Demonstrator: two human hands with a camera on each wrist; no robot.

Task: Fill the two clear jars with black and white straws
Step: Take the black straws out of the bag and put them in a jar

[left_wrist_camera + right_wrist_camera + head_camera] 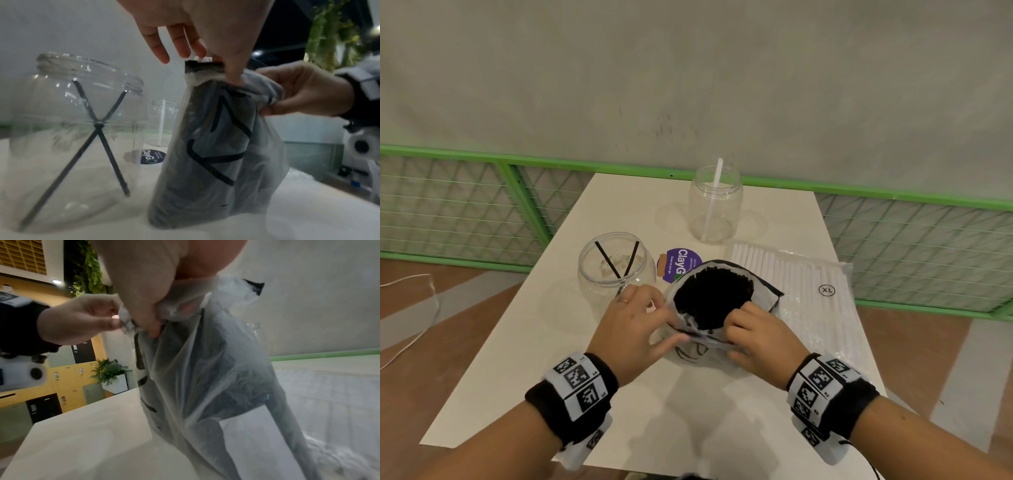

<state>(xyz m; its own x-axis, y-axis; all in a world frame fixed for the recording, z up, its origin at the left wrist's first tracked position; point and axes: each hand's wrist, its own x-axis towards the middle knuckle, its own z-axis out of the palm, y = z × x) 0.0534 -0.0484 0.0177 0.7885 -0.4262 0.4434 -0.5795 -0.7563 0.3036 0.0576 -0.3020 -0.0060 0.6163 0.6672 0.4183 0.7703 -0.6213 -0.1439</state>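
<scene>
Both hands, left hand and right hand, pinching the rim of the upright bag of black straws (its mouth open), on the white table, near jar beside.

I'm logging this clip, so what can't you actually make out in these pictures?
- Black straws count: packed dark in the bag, every view.
- Right hand fingertips: tucked into the bag's mouth, head view.
- Purple sticker small print: too small, bag overlaps it.
- White straw pack: blurred in right wrist view.

Left hand and right hand pinch the straw bag rim.
</scene>
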